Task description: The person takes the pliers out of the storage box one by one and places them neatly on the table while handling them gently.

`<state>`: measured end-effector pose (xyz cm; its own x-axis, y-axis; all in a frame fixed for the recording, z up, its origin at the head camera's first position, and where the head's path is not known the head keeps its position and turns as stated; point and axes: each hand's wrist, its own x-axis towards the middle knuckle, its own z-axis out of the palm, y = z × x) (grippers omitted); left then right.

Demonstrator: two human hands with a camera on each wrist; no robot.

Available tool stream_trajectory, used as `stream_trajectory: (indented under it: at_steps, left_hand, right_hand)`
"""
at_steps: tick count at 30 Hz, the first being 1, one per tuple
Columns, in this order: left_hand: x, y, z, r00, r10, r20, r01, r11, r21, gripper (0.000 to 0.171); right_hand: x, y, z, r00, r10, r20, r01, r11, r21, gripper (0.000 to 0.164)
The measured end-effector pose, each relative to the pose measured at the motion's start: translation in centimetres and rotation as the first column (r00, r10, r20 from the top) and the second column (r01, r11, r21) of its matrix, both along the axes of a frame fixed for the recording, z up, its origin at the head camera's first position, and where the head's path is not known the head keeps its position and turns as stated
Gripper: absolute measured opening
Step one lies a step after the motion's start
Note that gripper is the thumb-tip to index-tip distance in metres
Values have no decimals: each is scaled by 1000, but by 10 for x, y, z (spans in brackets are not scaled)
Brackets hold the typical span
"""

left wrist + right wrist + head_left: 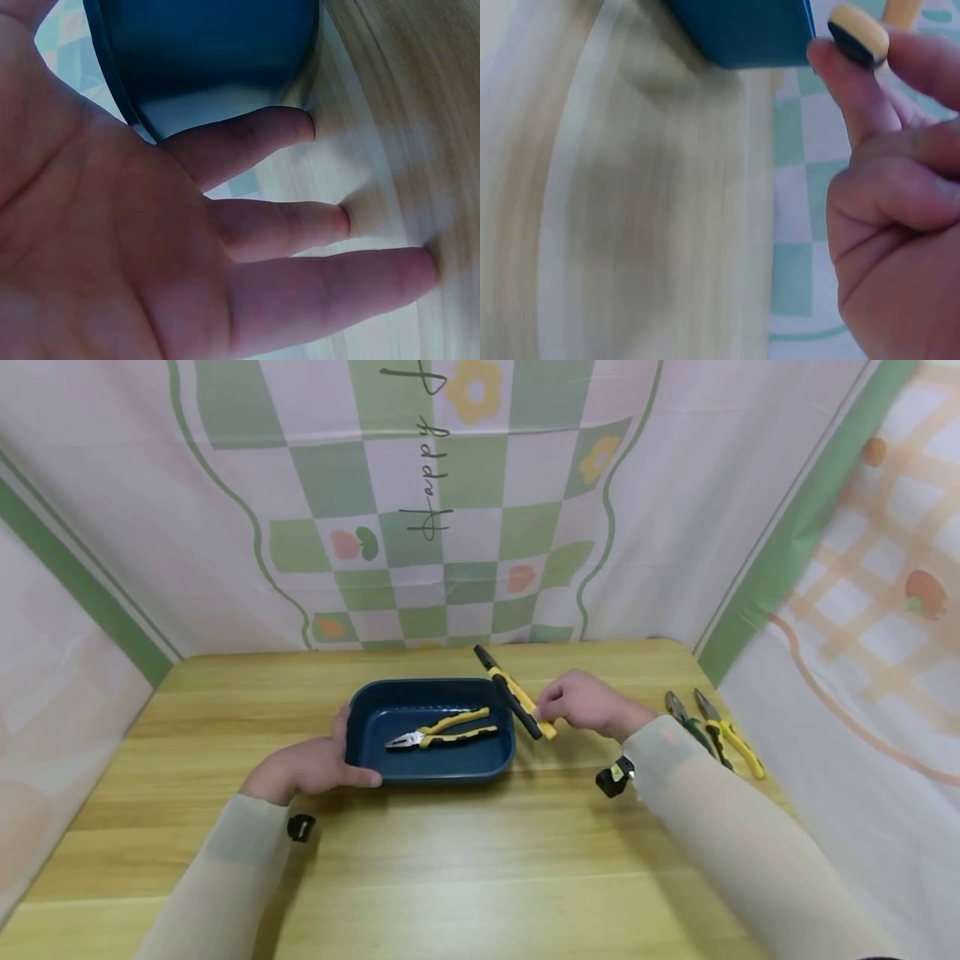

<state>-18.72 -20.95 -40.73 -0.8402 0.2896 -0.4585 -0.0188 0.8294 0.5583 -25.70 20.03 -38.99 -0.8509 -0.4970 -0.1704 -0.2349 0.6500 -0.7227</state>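
A dark blue rectangular tray (435, 776) stands on the table, with combination pliers (426, 737) with yellow-and-black handles lying in it. My left hand (321, 766) is at the tray's left end, its thumb along the near-left corner. In the left wrist view its fingers (277, 223) are straight and spread beside the tray wall. Above the tray's right end, my right hand (585, 703) pinches a second pair of pliers (512, 695) by the handle ends, their dark jaws pointing up and away. The right wrist view shows one handle tip (859, 36) between thumb and finger.
To the right, near the table edge, lie green-handled pliers (692, 727) and long-nosed pliers (731, 739) with yellow-and-black handles. A patterned cloth (465, 510) hangs behind the wooden table (450, 877) and at both sides.
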Motion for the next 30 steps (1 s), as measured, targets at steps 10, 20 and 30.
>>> stream_trajectory:
  at_steps: [10, 20, 30]
  left_hand:
    - [2, 1, 3, 1000, -12, 2, 12, 1000, -2, 134]
    - [2, 1, 3, 1000, -15, 0, 15, 1000, 7, 133]
    - [1, -1, 1, 1000, -14, -1, 14, 1000, 8, 134]
  right_hand:
    - [4, 25, -9, 954, -252, 159, 244, 967, 69, 20]
    - [11, 34, -16, 907, -368, 206, 339, 926, 166, 19]
    - [18, 29, -23, 962, -267, 57, 237, 919, 315, 20]
